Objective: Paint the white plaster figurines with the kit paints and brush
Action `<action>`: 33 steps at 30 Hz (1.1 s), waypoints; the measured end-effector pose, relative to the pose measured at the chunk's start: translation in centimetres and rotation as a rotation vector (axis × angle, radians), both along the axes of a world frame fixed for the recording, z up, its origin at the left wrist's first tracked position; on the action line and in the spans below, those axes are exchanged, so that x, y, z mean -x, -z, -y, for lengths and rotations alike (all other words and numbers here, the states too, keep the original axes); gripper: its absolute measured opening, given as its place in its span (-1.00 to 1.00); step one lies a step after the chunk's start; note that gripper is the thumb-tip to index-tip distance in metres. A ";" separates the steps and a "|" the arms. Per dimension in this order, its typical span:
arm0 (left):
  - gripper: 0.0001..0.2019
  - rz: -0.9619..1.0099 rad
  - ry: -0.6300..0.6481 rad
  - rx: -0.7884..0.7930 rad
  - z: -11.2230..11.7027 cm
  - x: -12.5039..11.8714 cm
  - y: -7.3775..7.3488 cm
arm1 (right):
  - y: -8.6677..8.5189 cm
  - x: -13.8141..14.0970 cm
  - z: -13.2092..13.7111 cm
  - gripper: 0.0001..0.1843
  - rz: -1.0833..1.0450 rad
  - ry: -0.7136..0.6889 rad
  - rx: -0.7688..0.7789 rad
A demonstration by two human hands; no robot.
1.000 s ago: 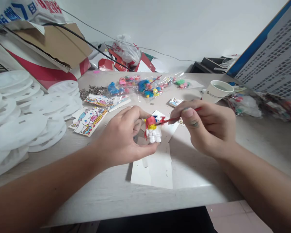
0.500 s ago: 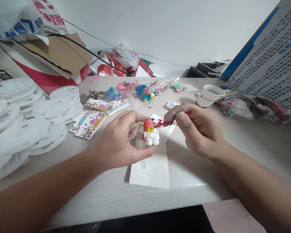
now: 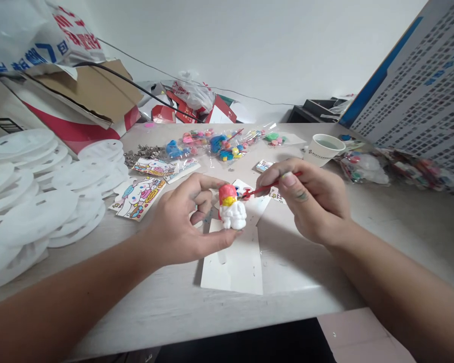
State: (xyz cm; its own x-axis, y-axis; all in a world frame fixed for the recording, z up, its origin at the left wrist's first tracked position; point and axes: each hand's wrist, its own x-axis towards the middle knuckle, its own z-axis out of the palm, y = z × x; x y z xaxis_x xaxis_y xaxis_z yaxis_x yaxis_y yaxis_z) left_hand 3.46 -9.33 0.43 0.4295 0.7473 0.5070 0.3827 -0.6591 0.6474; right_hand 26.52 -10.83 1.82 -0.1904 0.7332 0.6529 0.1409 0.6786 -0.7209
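A small figurine (image 3: 233, 216) with a red top, a yellow patch below it and a white body is pinched upright in my left hand (image 3: 185, 222). The thumb supports its base and the index finger lies on its top. In my right hand (image 3: 306, 199) is a thin red paintbrush (image 3: 263, 188), closed between thumb and fingers. Its dark tip is at the figurine's right side, close to the yellow patch; whether it touches I cannot tell. Under the hands lie a white card (image 3: 232, 269) and another card with blue and red paint blobs (image 3: 245, 190).
Stacked white plastic discs (image 3: 41, 206) fill the left side. Cartoon cards (image 3: 139, 196) lie beside them. Bags of coloured pieces (image 3: 223, 146) are at the back. A paper cup (image 3: 324, 148) of liquid stands behind my right hand, near more plastic bags (image 3: 363, 166).
The figurine has turned slightly and shifted a little left in my left hand. The brush tip has moved off the yellow patch toward the figurine's right edge. The camera view has shifted slightly.
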 end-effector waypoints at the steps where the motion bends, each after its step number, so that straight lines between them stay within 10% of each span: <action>1: -0.42 -0.004 -0.003 0.010 0.0 0.0 0.0 | 0.0 0.0 0.0 -0.78 -0.024 -0.006 0.005; 10: -0.43 0.002 0.011 -0.005 -0.1 0.0 0.1 | -0.2 -0.1 0.0 -0.76 0.049 0.047 0.000; 21: -0.51 0.093 -0.369 0.008 -3.0 0.9 -1.0 | 1.5 1.1 -2.8 -0.74 0.401 0.150 0.061; 33: -0.50 0.038 -0.307 0.003 -3.4 0.9 -0.5 | 2.2 2.4 -3.9 -0.78 0.680 0.247 -0.012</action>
State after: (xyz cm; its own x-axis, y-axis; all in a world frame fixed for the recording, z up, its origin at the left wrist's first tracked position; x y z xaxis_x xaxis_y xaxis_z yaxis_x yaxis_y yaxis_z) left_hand 2.60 -5.94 0.89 0.1641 0.8407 0.5161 0.5396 -0.5144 0.6665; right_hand 24.15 -6.95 -0.43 -0.3873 0.8009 0.4567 0.7059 0.5763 -0.4119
